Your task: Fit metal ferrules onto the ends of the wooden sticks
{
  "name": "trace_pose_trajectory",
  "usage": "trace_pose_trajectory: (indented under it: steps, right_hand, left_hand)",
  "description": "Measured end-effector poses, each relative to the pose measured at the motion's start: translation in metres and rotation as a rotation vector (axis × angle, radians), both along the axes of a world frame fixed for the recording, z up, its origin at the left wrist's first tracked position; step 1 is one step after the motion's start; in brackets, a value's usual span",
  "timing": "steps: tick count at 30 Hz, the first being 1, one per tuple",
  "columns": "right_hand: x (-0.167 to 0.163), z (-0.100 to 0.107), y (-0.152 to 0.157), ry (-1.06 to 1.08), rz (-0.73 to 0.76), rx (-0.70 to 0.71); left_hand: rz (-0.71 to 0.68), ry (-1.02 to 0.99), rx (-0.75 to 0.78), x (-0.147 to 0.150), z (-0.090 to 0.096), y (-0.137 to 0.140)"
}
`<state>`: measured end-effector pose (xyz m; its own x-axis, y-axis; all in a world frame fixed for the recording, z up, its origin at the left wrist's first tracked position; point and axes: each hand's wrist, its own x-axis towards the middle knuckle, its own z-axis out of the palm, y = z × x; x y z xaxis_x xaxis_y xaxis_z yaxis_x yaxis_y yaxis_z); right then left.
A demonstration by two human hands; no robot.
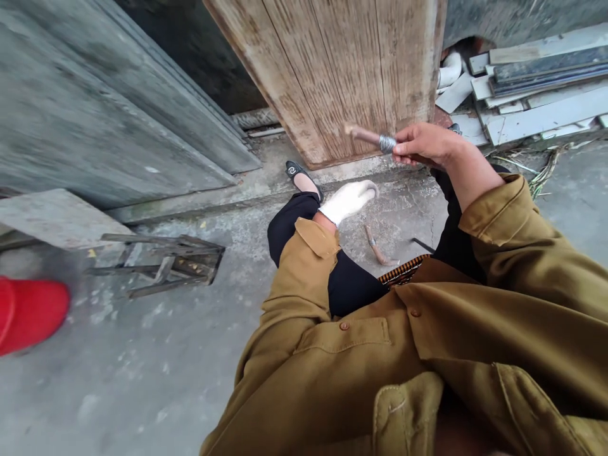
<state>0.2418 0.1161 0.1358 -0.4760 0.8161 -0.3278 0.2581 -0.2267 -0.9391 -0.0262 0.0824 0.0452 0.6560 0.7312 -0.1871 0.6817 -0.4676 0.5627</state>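
Silvery wire point(387, 144) is ringing a wooden stick point(367, 135), and the person's bare right hand point(422, 144) is hanging onto that stick just behind the coil, fingers clamped round it, thumb sitting right up by the wire. So the stick is hovering off the ground in front of a planked wooden door point(342, 76), pale far end pointing left and blurring a bit.

Handling-wise, it's looking pretty light and stiff, probably not fragile. The bare wood may be a little smooth, and the wire is likely giving some bite but could be scratchy if an end is poking out. Best hold is probably the shaft close behind the coil, pretty much where the fingers are gripping now.

Left hand point(349, 199) is wearing a white glove and reaching out low over the floor. Its fingers are bunching together and curling at the tips; can't tell if they're pinching anything. Just beyond, a bent brown stick with its own band point(377, 246) is lying on the concrete, near a thin dark rod point(422, 245).

Further out, a small wooden stool point(164, 270) is resting off to the left, something red point(33, 313) is poking in at the edge, and white and grey boards point(536, 114) are piling up beside a white pipe point(449, 71) on the right.
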Motion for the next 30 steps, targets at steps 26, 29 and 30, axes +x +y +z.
trace_pose_trajectory:
  steps: [26, 29, 30]
  right_hand:
    - [-0.03, -0.023, -0.034, -0.287, 0.803, -0.059]
    - [-0.013, -0.017, -0.022, -0.398, 0.46, 0.133]
    - [-0.01, -0.018, -0.018, -0.473, 0.384, 0.174]
  left_hand:
    - [0.221, 0.109, 0.066, -0.012, -0.017, -0.05]
    - [0.151, 0.136, -0.059, -0.002, -0.023, -0.05]
    - [0.108, 0.139, -0.09, 0.002, -0.024, -0.051]
